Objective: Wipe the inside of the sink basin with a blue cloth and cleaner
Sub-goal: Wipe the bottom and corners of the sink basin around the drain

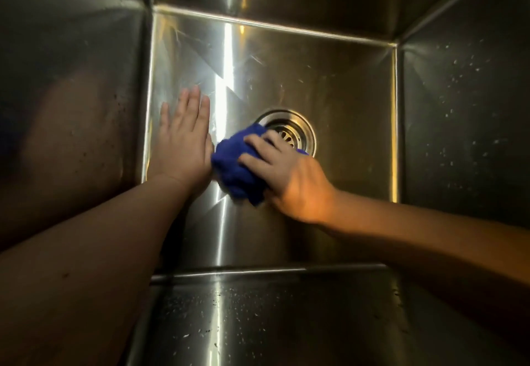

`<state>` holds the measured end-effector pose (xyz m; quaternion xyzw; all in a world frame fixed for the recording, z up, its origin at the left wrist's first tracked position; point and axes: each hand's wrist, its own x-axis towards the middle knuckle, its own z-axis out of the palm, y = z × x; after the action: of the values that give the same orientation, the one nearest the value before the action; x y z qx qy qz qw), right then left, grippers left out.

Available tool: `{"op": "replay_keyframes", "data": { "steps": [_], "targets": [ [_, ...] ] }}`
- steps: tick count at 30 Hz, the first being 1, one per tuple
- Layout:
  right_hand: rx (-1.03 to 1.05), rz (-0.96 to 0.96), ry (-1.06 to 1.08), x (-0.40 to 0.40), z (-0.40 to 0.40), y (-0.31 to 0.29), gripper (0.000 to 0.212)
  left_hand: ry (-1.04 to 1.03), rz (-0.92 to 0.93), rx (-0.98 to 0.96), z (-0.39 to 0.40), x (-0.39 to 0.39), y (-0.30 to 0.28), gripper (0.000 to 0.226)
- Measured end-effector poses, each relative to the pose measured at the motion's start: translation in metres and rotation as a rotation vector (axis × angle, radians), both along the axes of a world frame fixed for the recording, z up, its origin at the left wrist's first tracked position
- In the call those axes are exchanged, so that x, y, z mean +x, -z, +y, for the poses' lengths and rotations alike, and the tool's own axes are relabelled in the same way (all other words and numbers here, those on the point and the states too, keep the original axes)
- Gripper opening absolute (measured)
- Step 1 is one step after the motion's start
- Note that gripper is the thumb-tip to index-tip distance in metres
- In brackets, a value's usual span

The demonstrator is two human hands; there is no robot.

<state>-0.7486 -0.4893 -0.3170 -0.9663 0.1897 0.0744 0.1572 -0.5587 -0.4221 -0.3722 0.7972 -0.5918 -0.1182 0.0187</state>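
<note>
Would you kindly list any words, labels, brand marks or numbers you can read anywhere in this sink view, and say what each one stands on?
None: no readable text shows anywhere.
Sink basin: bare steel, only streaks and droplets.
Drain strainer: no stamped mark can be made out.
Blue cloth, gripped by the right hand: no tag or label visible.
Left hand: lies flat and empty on the basin floor.

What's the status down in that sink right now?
Right hand fingers bunched on blue cloth, pressed to sink floor beside drain. Left hand flat, open, empty. Droplets on walls. Nothing in the way.
</note>
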Motion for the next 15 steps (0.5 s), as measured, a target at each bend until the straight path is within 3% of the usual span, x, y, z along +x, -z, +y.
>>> {"op": "replay_keyframes", "data": {
  "steps": [4, 10, 15],
  "targets": [
    [-0.100, 0.119, -0.104, -0.039, -0.010, -0.002, 0.072, -0.005, 0.006, -0.008, 0.000, 0.000, -0.004, 0.065],
    [-0.178, 0.217, 0.044, -0.061, -0.065, -0.001, 0.070, -0.021, 0.019, -0.008, 0.001, -0.001, -0.003, 0.063],
    [-0.137, 0.032, 0.417, -0.019, -0.064, 0.005, 0.067, -0.022, 0.012, -0.007, 0.000, -0.002, -0.004, 0.064]
  ]
}}
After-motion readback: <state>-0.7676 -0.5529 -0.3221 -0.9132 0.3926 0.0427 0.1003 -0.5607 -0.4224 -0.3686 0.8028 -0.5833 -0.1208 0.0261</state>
